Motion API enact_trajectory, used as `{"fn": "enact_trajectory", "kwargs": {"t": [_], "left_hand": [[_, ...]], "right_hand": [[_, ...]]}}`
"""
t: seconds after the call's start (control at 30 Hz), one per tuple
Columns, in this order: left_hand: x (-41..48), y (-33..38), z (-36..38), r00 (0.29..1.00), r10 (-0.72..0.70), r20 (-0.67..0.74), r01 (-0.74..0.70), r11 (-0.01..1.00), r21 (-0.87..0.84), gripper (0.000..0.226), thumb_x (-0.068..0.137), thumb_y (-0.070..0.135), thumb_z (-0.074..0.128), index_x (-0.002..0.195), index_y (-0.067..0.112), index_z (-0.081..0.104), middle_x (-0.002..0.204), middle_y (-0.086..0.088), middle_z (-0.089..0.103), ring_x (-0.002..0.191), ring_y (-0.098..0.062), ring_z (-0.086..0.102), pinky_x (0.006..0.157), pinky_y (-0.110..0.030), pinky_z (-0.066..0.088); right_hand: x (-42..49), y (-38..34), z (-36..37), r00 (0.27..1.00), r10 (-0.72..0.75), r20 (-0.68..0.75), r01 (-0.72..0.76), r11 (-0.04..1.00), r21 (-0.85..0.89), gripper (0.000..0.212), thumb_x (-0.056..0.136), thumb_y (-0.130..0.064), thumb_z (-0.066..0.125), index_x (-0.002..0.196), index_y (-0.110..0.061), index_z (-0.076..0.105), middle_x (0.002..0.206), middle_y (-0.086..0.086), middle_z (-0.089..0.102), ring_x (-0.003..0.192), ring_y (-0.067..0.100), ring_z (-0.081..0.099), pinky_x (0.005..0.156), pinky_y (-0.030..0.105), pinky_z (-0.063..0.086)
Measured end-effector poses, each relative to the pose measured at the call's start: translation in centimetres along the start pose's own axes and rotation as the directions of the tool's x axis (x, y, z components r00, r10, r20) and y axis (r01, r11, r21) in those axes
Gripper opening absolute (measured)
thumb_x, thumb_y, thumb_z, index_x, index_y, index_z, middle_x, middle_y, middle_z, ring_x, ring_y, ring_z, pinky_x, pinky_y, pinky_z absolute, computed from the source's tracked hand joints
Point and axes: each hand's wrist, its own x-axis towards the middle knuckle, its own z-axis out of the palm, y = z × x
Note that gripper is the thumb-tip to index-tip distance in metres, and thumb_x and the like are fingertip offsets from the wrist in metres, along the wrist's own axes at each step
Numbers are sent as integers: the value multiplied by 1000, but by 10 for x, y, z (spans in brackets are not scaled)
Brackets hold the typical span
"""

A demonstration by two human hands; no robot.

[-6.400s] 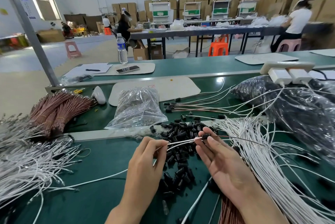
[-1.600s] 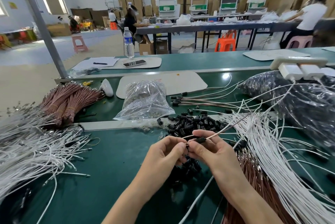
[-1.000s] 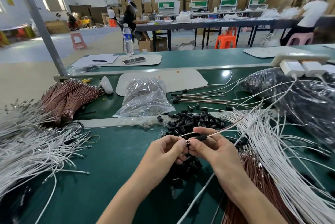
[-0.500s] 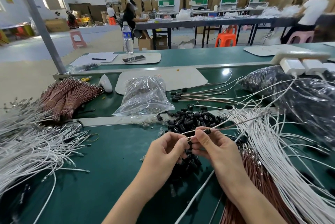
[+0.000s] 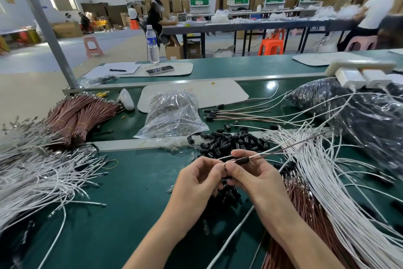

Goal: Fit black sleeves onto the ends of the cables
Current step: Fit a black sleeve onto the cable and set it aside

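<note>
My left hand (image 5: 197, 178) and my right hand (image 5: 250, 174) meet over the green table, fingertips together. Between them runs a thin cable pair (image 5: 274, 153), one white and one brown strand, leading off up and to the right. A black sleeve (image 5: 241, 160) sits on the cable just above my right thumb, which pinches the cable beside it. My left fingers pinch the cable's end. A heap of loose black sleeves (image 5: 231, 141) lies just beyond and partly under my hands.
White cables (image 5: 39, 179) fan out at the left, with brown bundles (image 5: 80, 114) behind them. More white cables (image 5: 340, 192) and brown ones (image 5: 303, 207) lie at the right. A clear bag (image 5: 172, 114) and a dark bag (image 5: 366, 116) sit behind. Finished cables (image 5: 239, 114) lie in the middle.
Six seconds ago my hands were apart with the cable stretched between them; they came together. Since then the sleeve has slid along the cable near my right thumb, and my hands have hardly moved.
</note>
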Motion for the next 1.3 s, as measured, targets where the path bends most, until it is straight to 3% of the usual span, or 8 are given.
{"fn": "enact_trajectory", "kwargs": {"t": [0.33,0.5,0.67,0.8,1.1,1.13,1.2,1.3], "left_hand": [[0,1,0,1000,5,3,-5,997,81,13,100,22,63,90,26,71,72,9,71,65,-5,62,63,-24,54],[0,5,-5,997,68,24,-72,961,267,10,100,31,62,96,37,69,81,10,72,72,-10,66,67,-27,56],[7,12,-46,986,131,-107,-51,834,550,9,101,39,56,101,37,65,80,19,69,73,-3,63,65,-19,49],[5,11,-84,995,-94,-16,71,619,782,15,102,33,54,112,30,65,89,18,65,81,2,61,75,-20,47],[-7,3,-79,986,-166,30,48,451,891,8,103,31,53,108,36,57,101,16,51,89,-5,54,84,-25,44],[-6,3,-77,990,-135,29,37,462,886,6,103,30,52,105,34,55,101,16,52,89,-5,55,81,-23,43],[-6,4,-69,999,-37,-13,34,640,767,9,102,27,54,99,35,54,93,16,60,85,-3,58,75,-15,42],[-7,14,-48,988,98,-122,-49,936,350,19,102,21,58,101,38,65,86,17,67,76,-2,61,68,-14,48]], "right_hand": [[1,1,0,1000,-2,-24,0,999,-52,29,73,-22,79,100,-13,72,92,11,78,85,22,76,66,22,59],[1,1,0,999,-13,-39,13,1000,-1,17,73,-19,79,90,-22,76,92,14,77,89,24,77,73,23,60],[4,0,-4,996,4,-89,1,998,59,18,73,-15,80,87,-27,78,92,14,77,89,25,76,76,23,60],[4,3,-4,997,28,-68,-21,995,98,21,73,-13,79,93,-18,75,94,18,76,92,30,76,77,25,61],[5,1,-7,998,40,-55,-34,993,115,26,75,-14,78,100,-13,72,93,16,77,91,29,76,77,24,60],[5,0,-7,997,47,-53,-40,991,129,28,75,-13,78,102,-12,71,93,16,76,91,29,76,77,24,60],[7,0,-7,997,70,-44,-60,981,186,31,75,-10,76,105,-8,68,92,17,76,88,27,75,74,24,60],[6,1,-4,993,117,-20,-105,942,319,31,74,-5,75,103,-7,68,91,19,75,85,27,76,71,24,61]]}}
